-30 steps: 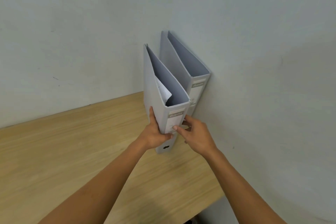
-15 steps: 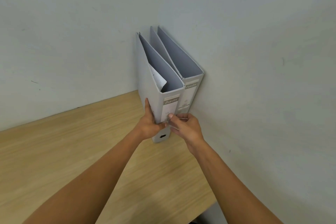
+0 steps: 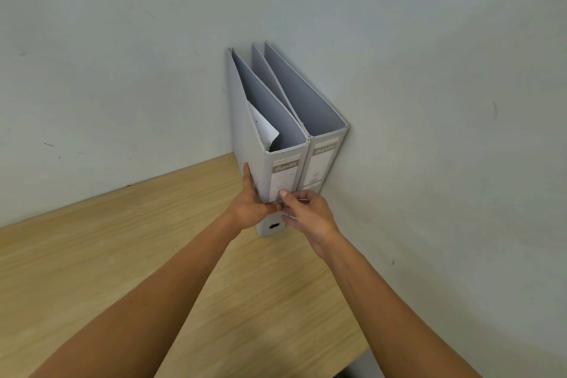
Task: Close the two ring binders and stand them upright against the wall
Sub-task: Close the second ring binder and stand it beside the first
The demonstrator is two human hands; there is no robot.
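Two grey ring binders standing up on a wooden table (image 3: pixel 122 255), tucked into the corner where two pale walls meet. Right binder (image 3: pixel 322 159) pressed flat against the right wall (image 3: pixel 445 132), spine facing the camera, a label with a printed name near the top of the spine. Left binder (image 3: pixel 282 175) right beside it, side touching side, spine also facing the camera, with the same kind of label. Both closed at the spine and upright, tops a little apart so the grey insides show. A white sheet of paper (image 3: pixel 264 129) with a curled corner poking up inside the left binder. A small dark finger hole (image 3: pixel 274 226) low on the left binder's spine, just below the hands. Left hand (image 3: pixel 250 209) wrapped around the left edge of the left binder, fingers flat up along its side cover, thumb tucked across the front of the spine, holding it. Right hand (image 3: pixel 306 212) low on the spine of the same binder, thumb tip resting on the label, other fingers curled in near the seam between the two binders. Cannot tell how hard the right hand is squeezing, only that it is touching. Both bare arms reaching in from the bottom of the view, over the table. Back wall (image 3: pixel 122 70) behind the binders, with a few little dark marks on it.
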